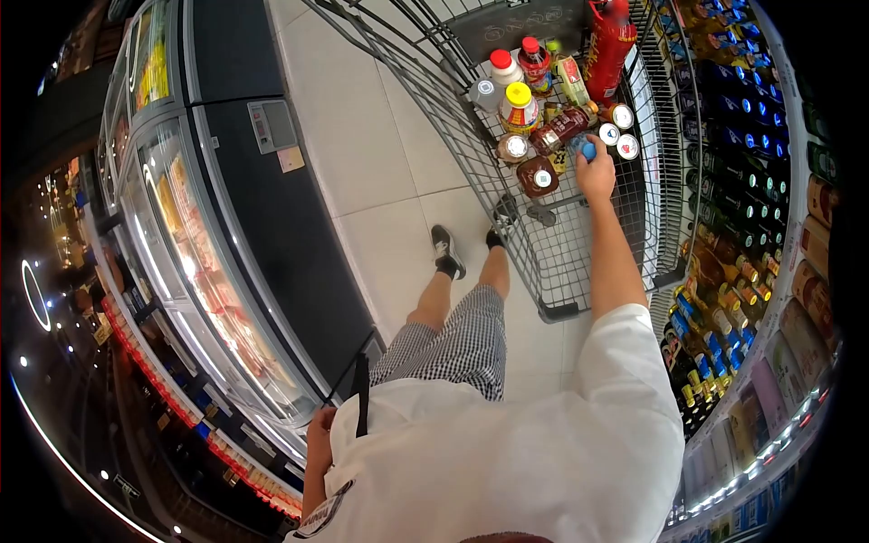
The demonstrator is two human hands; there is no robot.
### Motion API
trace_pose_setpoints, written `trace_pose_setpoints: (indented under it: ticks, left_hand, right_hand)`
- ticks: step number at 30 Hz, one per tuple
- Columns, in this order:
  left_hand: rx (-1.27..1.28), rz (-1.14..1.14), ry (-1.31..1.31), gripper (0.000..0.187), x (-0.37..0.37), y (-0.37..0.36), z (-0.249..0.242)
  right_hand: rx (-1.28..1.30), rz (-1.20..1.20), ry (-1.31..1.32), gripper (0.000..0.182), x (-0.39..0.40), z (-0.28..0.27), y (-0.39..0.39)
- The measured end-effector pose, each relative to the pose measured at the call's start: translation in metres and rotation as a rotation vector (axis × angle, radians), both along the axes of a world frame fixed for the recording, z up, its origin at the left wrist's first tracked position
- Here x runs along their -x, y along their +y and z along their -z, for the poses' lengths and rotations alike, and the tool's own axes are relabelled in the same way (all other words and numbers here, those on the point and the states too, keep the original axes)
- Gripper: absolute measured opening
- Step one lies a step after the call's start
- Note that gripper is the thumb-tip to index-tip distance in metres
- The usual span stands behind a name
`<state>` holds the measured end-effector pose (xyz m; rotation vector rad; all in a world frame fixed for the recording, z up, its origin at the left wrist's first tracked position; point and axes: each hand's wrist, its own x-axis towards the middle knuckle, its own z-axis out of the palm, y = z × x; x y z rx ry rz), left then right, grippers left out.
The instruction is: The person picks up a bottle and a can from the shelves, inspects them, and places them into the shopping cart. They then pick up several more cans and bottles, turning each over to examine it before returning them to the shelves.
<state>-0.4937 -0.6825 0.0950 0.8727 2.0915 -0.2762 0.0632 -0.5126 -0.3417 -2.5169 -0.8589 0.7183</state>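
Observation:
My right hand reaches into the shopping cart, its fingers closed around a clear bottle with a blue cap. Close by lie a dark red bottle and a brown container with a white cap. A yellow-capped jar, a red-capped bottle, a white jar with a red lid and several cans stand around them. My left hand hangs low beside my body near a black strap; its fingers are mostly hidden.
A large red bottle stands at the cart's far right. Glass-fronted coolers with a dark ledge run along the left. Shelves of bottles line the right. My feet are on the tiled floor, left of the cart.

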Motion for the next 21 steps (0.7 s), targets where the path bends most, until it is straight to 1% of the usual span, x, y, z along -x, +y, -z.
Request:
trace_pose_setpoints:
  ticks: [2,5,8,11,13,17,20,21]
  left_hand:
    - [0.003,0.041,0.001,0.035,-0.002,0.0,-0.004]
    - [-0.012,0.038,-0.006,0.035,-0.005,-0.002,-0.007]
    - [0.023,0.05,-0.008,0.035,-0.01,0.003,-0.01]
    - [0.026,0.005,-0.007,0.035,-0.01,0.004,-0.007]
    - [0.031,0.023,-0.007,0.036,-0.013,0.007,-0.007]
    - [-0.015,0.145,-0.004,0.036,-0.025,0.014,-0.009]
    - [-0.045,0.108,0.003,0.037,-0.009,0.01,0.0]
    - [-0.049,0.119,0.012,0.037,-0.002,0.008,0.005]
  right_hand:
    - [0.007,0.006,0.025,0.044,-0.001,0.002,0.001]
    - [0.002,0.014,0.036,0.044,-0.001,0.001,0.002]
    - [-0.03,0.018,0.037,0.045,-0.003,0.001,0.003]
    - [-0.015,0.013,0.064,0.043,-0.006,-0.003,0.004]
    - [-0.048,0.027,0.096,0.041,-0.006,-0.009,0.001]
    - [-0.138,0.121,0.093,0.041,-0.007,-0.013,-0.015]
    - [-0.287,0.21,0.042,0.041,-0.004,-0.042,-0.038]
    - [-0.358,0.284,0.18,0.041,-0.004,-0.054,-0.048]
